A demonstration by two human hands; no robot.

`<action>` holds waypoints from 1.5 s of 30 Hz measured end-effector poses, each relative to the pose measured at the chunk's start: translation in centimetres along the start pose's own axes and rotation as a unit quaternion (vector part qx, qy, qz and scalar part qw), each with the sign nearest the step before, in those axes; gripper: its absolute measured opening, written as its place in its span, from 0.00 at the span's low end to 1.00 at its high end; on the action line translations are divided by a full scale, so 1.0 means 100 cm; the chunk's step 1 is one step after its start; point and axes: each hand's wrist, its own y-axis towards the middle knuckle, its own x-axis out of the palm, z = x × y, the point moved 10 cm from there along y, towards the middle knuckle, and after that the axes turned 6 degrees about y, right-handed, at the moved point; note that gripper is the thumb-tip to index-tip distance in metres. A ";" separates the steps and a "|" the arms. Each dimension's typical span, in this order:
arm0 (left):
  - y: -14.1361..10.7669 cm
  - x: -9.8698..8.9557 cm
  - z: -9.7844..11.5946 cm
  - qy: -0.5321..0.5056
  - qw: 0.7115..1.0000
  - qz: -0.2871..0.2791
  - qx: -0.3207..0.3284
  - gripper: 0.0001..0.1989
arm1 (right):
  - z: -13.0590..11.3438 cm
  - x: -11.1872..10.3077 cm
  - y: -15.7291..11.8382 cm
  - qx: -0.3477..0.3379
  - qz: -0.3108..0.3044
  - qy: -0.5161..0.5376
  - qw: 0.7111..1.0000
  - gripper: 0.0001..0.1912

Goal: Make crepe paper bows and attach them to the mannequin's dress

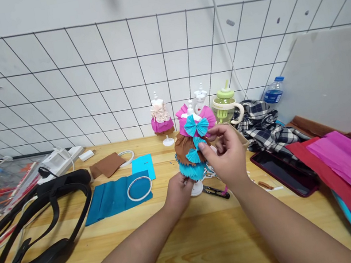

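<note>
A miniature dress form (182,143) wears a pink top, a brown puffed skirt and a blue jagged hem, all of crinkled paper. One blue pleated bow (196,125) sits on its chest. My left hand (179,192) is closed at the lower skirt and stand, its fingertips partly hidden. With thumb and fingers, my right hand (228,152) pinches a second blue bow (195,150) against the front of the brown skirt. Just below my right hand lie black thread snips (216,192) beside the white stand base (196,189).
Behind stand another dressed form (161,118), a white form (201,95) and a green-lidded cup (226,105). Left are tape rolls (139,188), teal paper (112,198) and a black headset strap (53,206). Right are a phone (285,171), checked cloth (261,121) and coloured paper sheets (348,179).
</note>
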 end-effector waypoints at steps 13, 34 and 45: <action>0.001 -0.001 -0.004 -0.005 0.999 0.004 -0.032 0.10 | 0.031 0.023 0.001 0.191 -0.105 0.239 0.946 0.15; -0.003 0.000 0.006 0.041 0.999 -0.007 0.022 0.10 | 0.034 0.002 0.013 0.189 -0.046 0.247 0.949 0.21; -0.003 0.003 0.015 0.049 0.995 -0.019 0.088 0.10 | 0.016 -0.011 0.016 0.111 -0.010 0.151 0.982 0.17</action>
